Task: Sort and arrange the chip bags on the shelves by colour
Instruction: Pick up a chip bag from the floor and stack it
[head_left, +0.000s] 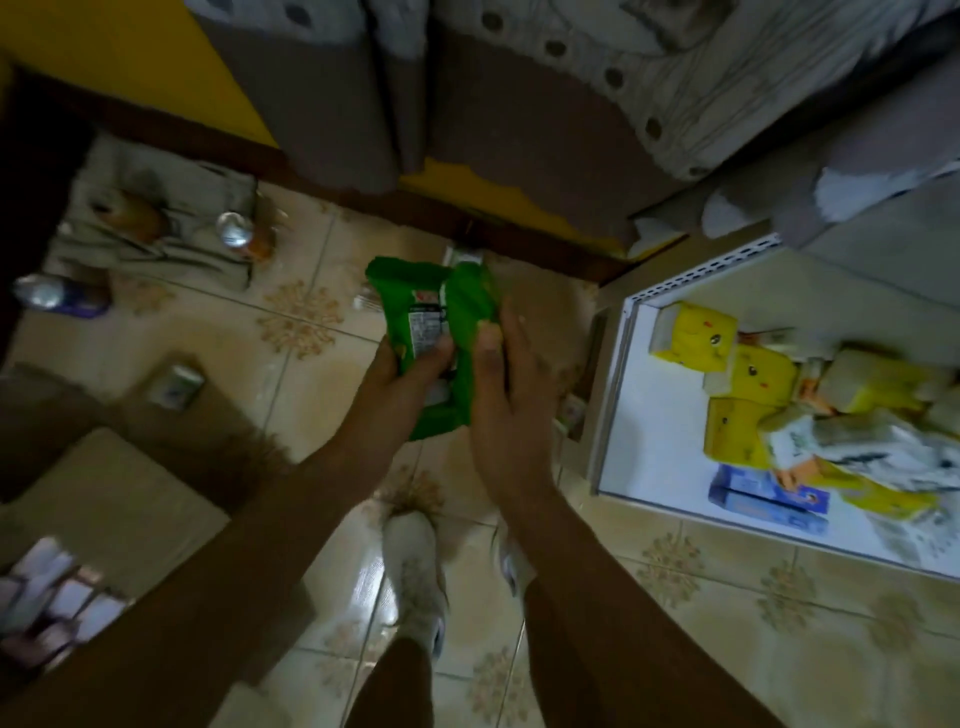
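A green chip bag (441, 306) is held over the tiled floor in the middle of the view, its back label facing me. My left hand (400, 379) grips its lower left side with the thumb across the label. My right hand (511, 395) holds its right edge, thumb pressed on the bag. To the right a white shelf (639, 415) carries several yellow packs (748, 374), a white bag (872, 452) and a blue box (763, 499).
Cans (236, 231) and a bottle (52, 293) stand on the floor at the left beside a grey cloth (171, 208). A cardboard box (104, 499) sits at lower left. Curtains (467, 104) hang at the top. My shoes (415, 561) are below the hands.
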